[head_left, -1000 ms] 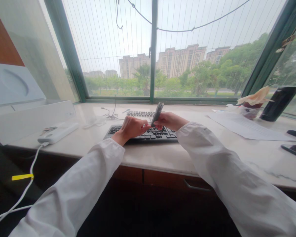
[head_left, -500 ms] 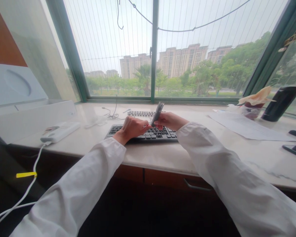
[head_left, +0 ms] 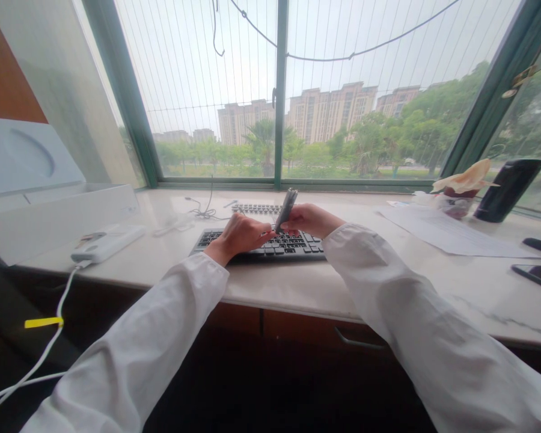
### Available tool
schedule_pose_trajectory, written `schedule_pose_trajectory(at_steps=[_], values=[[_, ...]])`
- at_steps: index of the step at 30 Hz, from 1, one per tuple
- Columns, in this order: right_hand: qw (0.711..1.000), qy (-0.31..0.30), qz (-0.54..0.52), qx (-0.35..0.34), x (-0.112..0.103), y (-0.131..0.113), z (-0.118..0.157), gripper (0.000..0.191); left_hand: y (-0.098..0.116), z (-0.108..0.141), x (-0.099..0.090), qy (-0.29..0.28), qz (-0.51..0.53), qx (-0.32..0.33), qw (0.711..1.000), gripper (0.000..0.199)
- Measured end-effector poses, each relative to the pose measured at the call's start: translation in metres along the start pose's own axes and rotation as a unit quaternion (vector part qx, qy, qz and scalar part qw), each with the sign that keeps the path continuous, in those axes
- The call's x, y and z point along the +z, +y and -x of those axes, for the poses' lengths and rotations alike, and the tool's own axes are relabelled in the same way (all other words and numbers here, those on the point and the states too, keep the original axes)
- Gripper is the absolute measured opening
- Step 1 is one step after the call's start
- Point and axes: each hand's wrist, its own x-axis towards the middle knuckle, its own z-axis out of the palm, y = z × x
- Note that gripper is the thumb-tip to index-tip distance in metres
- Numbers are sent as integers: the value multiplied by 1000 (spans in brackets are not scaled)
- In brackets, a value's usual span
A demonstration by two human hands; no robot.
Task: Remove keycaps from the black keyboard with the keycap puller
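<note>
A black keyboard (head_left: 293, 251) lies on the white countertop, and in places its keycaps are off. My right hand (head_left: 310, 220) is closed around a dark slim stick-like object (head_left: 287, 210), held tilted above the keys. Its upper end looks shiny; its exact kind I cannot make out. My left hand (head_left: 241, 233) rests over the keyboard's left and middle part. The fingers are bent together and reach the lower end of the dark object. Whether they pinch anything is hidden. Behind the keyboard, loose keycaps (head_left: 256, 208) stand in rows.
To the left are an open white box (head_left: 63, 216), a white power strip (head_left: 108, 242) with a cable, and a thin dark cable (head_left: 205, 211). Paper sheets (head_left: 451, 231), a black cylinder (head_left: 508, 190) and a phone (head_left: 538, 276) lie at the right. A window (head_left: 216, 72) closes the back.
The view has shifted very slightly. Both hands and the dark object keep nearly the same place over the keyboard, the object tilting a touch more to the right.
</note>
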Motion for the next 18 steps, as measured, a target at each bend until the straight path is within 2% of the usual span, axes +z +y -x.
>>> schedule_pose_trajectory(at_steps=[11, 14, 18], values=[[1000, 11, 5, -6, 2, -3, 2, 30, 7, 0, 3, 50, -22, -31, 998, 41], [1000, 7, 10, -7, 2, -3, 2, 31, 6, -1, 2, 41, -19, -31, 999, 40], [1000, 1, 16, -4, 2, -4, 1, 31, 3, -3, -2, 9, -17, 5, 1000, 43]])
